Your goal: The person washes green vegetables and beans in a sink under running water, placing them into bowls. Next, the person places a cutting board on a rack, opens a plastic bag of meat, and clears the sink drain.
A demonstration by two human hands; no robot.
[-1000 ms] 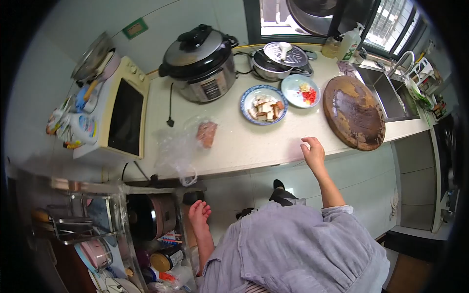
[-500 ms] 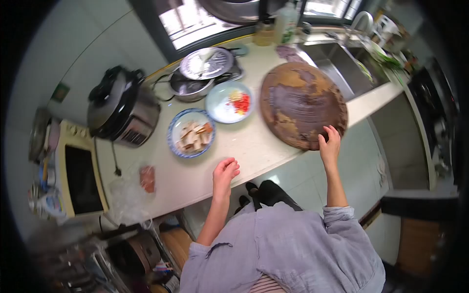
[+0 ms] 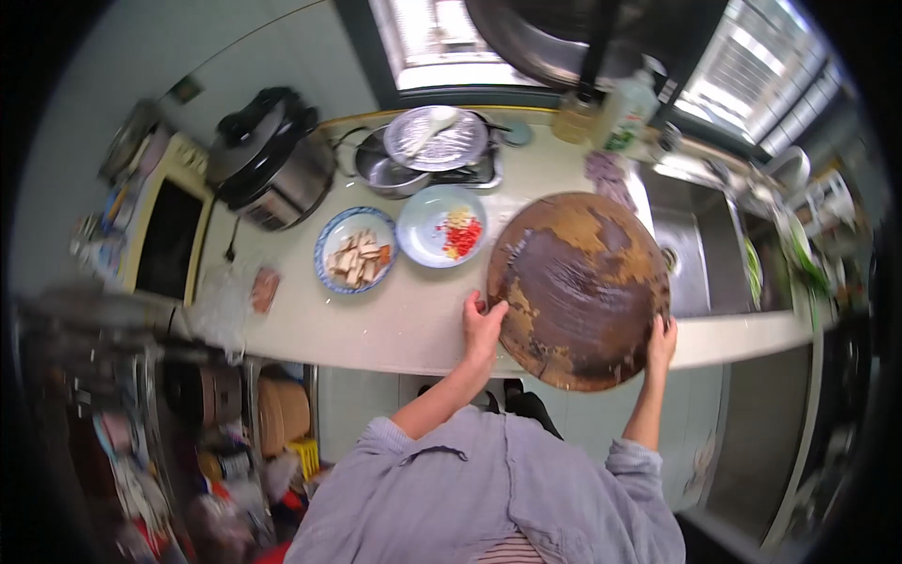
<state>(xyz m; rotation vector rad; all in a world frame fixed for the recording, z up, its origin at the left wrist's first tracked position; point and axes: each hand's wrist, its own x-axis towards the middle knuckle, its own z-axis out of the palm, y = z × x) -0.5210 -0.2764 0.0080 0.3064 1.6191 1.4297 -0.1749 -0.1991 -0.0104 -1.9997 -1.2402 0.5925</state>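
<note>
A blue-rimmed plate of cut pieces, then a pale blue plate with red and yellow bits — the left hand clasps the left rim of the round board, jutting past the counter — and the right hand clasps its right rim, near the sink

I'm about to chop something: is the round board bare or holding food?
Bare: only worn, patchy surface shows on the round board, with the left hand and right hand at its edges.
</note>
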